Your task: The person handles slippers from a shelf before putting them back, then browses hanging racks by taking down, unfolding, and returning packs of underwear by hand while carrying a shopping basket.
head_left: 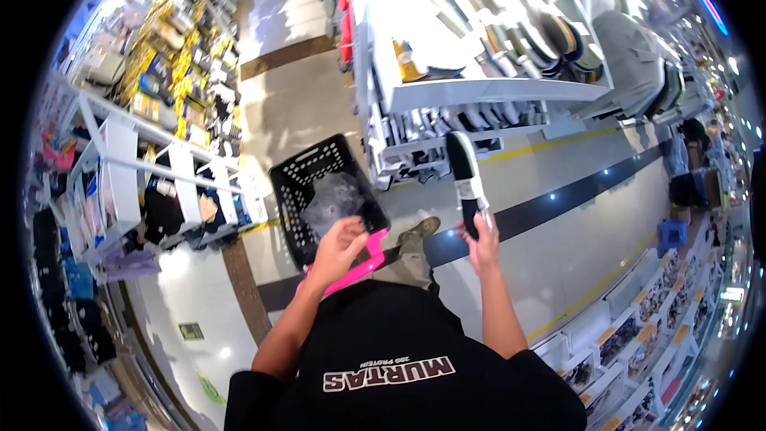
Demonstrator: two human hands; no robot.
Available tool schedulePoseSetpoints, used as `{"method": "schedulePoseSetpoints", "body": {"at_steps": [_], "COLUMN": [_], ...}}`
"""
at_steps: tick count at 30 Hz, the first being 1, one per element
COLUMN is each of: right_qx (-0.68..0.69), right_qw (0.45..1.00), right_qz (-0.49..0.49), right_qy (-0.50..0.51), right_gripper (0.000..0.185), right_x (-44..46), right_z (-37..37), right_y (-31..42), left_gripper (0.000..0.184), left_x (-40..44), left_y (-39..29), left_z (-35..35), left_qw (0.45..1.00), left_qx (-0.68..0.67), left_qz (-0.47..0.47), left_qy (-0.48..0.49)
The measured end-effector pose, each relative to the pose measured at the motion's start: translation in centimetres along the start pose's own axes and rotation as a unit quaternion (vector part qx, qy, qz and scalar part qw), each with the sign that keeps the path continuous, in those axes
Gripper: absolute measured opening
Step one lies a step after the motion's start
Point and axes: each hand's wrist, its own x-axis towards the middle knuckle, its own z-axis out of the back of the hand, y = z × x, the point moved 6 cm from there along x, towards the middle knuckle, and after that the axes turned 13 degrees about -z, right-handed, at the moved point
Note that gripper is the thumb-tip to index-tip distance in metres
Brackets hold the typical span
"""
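Observation:
My right hand [482, 241] grips the lower end of a flat, sole-shaped black item [461, 166] with a white edge and a white paper band. The item points upward, in front of the white display stand. My left hand [343, 238] is over the near edge of a black shopping basket [281, 191], fingers loosely bent and apart, with nothing visible in them. Inside the basket lies a clear crumpled plastic bag [331, 201]. The basket's pink handle [357, 274] passes close by my left forearm; whether it hangs on the arm I cannot tell.
A white display bin [503, 94] ahead is full of similar flat, banded items, with more on shelves beneath. Yellow-packaged goods [159, 72] hang on the left above a white rack [120, 161]. Divided white bins [630, 335] stand at the lower right. Tiled floor [291, 96] runs between.

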Motion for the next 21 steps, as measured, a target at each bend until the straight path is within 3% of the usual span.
{"method": "schedulePoseSetpoints", "body": {"at_steps": [3, 5, 6, 8, 9, 14, 19, 21], "right_qx": [-0.077, -0.170, -0.272, -0.336, -0.319, -0.252, -0.357, -0.354], "right_qw": [0.991, 0.974, 0.947, 0.921, 0.920, 0.891, 0.838, 0.838], "right_qz": [-0.015, -0.008, 0.032, 0.059, 0.030, -0.095, -0.083, -0.082], "right_qy": [0.109, 0.148, 0.165, 0.191, 0.224, 0.364, 0.405, 0.408], "right_gripper": [0.045, 0.057, 0.060, 0.065, 0.068, 0.086, 0.089, 0.087], "right_x": [-4.8, -6.9, -7.5, -7.9, -8.1, -8.6, -8.9, -8.6], "right_z": [-5.3, -7.7, -8.6, -9.3, -9.8, -14.2, -19.0, -19.6], "right_y": [-4.5, -6.2, -6.6, -8.0, -8.2, -7.6, -6.5, -6.7], "left_gripper": [0.068, 0.079, 0.076, 0.068, 0.062, 0.068, 0.067, 0.066], "left_x": [2.1, 3.0, 3.0, 2.8, 2.3, -0.6, -2.8, -3.3], "left_y": [-2.2, -2.8, -4.1, -4.3, -4.4, -6.3, -6.8, -6.6], "left_z": [-0.7, -0.4, 0.0, 1.3, 2.0, 2.7, 2.5, 3.3], "left_qw": [0.999, 0.987, 0.987, 0.985, 0.981, 0.982, 0.978, 0.967], "left_qx": [-0.024, -0.146, -0.137, -0.134, -0.138, -0.098, -0.085, -0.141], "left_qz": [-0.013, -0.037, -0.031, -0.025, -0.025, -0.056, -0.073, -0.083], "left_qy": [-0.017, -0.059, -0.076, -0.103, -0.133, -0.151, -0.175, -0.195]}}
